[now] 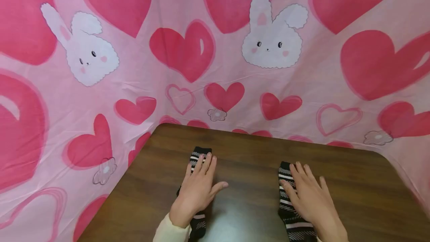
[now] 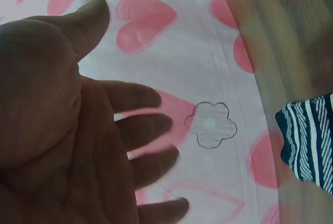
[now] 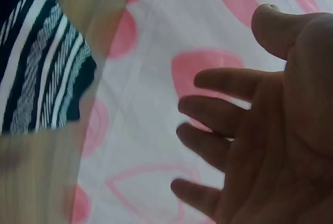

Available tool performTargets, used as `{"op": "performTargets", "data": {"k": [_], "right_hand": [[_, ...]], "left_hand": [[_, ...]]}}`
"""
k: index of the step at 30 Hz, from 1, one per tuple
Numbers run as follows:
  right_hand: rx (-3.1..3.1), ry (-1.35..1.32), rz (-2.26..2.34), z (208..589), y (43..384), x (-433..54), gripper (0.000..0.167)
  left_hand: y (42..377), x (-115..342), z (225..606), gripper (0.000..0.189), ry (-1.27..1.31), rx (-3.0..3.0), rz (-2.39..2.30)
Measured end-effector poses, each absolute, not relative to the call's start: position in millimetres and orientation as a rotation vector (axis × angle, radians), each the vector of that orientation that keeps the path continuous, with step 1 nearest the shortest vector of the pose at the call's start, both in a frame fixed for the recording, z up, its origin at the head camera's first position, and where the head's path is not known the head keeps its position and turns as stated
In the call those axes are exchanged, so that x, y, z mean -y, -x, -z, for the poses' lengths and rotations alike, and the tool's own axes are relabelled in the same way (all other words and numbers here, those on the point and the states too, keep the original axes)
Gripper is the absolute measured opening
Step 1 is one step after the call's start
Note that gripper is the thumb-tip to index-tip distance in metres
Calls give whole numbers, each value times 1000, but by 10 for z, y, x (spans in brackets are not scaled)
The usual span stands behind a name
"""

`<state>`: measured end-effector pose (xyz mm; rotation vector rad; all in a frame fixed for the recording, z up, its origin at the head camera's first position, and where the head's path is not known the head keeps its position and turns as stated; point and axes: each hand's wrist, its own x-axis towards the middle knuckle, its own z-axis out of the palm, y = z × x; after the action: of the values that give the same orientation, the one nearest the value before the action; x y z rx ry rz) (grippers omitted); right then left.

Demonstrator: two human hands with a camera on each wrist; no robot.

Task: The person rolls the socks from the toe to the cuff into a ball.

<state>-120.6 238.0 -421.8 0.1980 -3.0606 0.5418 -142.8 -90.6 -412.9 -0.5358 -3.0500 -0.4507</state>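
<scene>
Two dark socks with white and grey stripes lie lengthwise on the brown table. Over the left sock (image 1: 199,221) is my left hand (image 1: 196,191), palm down with fingers extended, covering its middle in the head view. My right hand (image 1: 312,199) hovers over the right sock (image 1: 285,201), fingers spread, hiding part of its right side. In the left wrist view, a striped sock end (image 2: 309,143) shows beyond the straight fingers, with a gap between. The right wrist view likewise has the striped fabric (image 3: 44,70) apart from the fingertips. Neither hand holds anything.
The brown wooden table (image 1: 248,167) has rounded far corners. Behind it and along its left side hangs a pink cloth (image 1: 228,66) printed with hearts, rabbits and flowers. Bare tabletop lies between the two socks.
</scene>
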Motion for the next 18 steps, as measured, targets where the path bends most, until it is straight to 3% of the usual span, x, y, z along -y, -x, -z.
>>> {"op": "performTargets", "data": {"k": [8, 18], "right_hand": [[2849, -456, -510, 4259, 1611, -2031, 55], [2885, -558, -585, 4287, 2109, -1290, 50]], "left_hand": [[1308, 1050, 4139, 89, 253, 3035, 415], [1034, 1362, 4344, 63, -140, 3143, 456]]}}
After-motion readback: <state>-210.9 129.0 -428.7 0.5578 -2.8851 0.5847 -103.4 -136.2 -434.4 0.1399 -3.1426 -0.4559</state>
